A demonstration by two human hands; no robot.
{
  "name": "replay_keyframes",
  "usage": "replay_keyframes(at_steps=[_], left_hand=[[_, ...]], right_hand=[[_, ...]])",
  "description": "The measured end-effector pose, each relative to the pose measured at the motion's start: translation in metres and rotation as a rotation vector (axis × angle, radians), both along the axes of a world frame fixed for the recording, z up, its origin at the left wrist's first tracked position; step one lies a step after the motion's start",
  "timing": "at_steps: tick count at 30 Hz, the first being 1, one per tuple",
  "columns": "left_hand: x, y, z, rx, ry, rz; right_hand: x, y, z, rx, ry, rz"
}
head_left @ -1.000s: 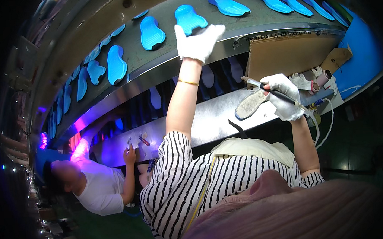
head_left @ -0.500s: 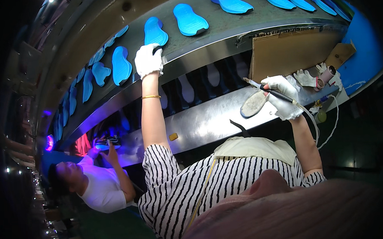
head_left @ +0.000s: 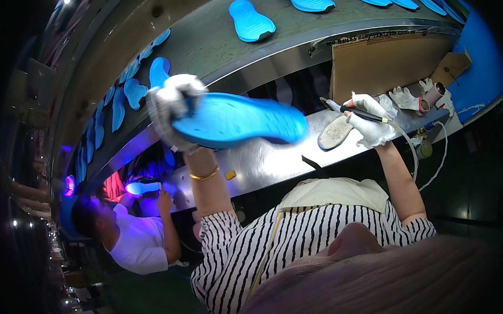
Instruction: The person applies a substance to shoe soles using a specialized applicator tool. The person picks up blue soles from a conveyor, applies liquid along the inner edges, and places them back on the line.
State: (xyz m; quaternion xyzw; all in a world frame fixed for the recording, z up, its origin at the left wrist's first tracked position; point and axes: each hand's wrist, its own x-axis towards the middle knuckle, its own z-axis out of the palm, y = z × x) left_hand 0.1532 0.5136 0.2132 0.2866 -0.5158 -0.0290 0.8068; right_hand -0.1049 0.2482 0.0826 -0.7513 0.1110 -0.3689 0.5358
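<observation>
A bright blue shoe sole (head_left: 244, 119) hangs over the metal ledge, held at its left end. My left hand (head_left: 173, 101), in a white glove and blurred by motion, is closed around that end. At the right, my right hand (head_left: 371, 126), also gloved with bare fingertips, grips a glue brush (head_left: 357, 113) with a dark handle. Its bristled tip points left, and a pale hose (head_left: 409, 150) runs from its rear end. Just below the brush lies an oval dish (head_left: 333, 133) with a dark rim and whitish contents. More blue soles (head_left: 251, 21) lie spaced along the conveyor belt.
Beyond the metal ledge (head_left: 252, 162) runs the green conveyor belt (head_left: 207, 52). A cardboard sheet (head_left: 382, 67) leans at the right, near spare gloves (head_left: 404, 98) and a thread cone (head_left: 435, 93). A small yellow block (head_left: 230, 175) sits on the ledge. At left another person (head_left: 137, 235) handles a sole under purple light.
My left hand has picked a blue sole off the belt and drawn it back over the ledge, toward me. My right hand stays near the dish with the brush.
</observation>
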Motion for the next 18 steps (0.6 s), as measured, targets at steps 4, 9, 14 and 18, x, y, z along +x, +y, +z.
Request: replay_keyframes(at_steps=[4, 9, 14, 18], left_hand=[[-0.038, -0.059, -0.073, 0.219, 0.573, -0.778], [-0.091, -0.070, -0.135, 0.544, 1.002, -0.826], [-0.122, -0.106, -0.139, 0.210, 1.121, -1.243], [-0.143, -0.123, -0.144, 0.148, 1.007, -1.141]], right_hand=[[-0.002, 0.007, 0.009, 0.053, 0.042, 0.006], [-0.007, 0.015, 0.025, 0.129, -0.070, 0.087], [0.008, 0.022, 0.036, 0.156, -0.143, 0.155], [0.021, 0.021, 0.046, 0.014, -0.198, -0.002]])
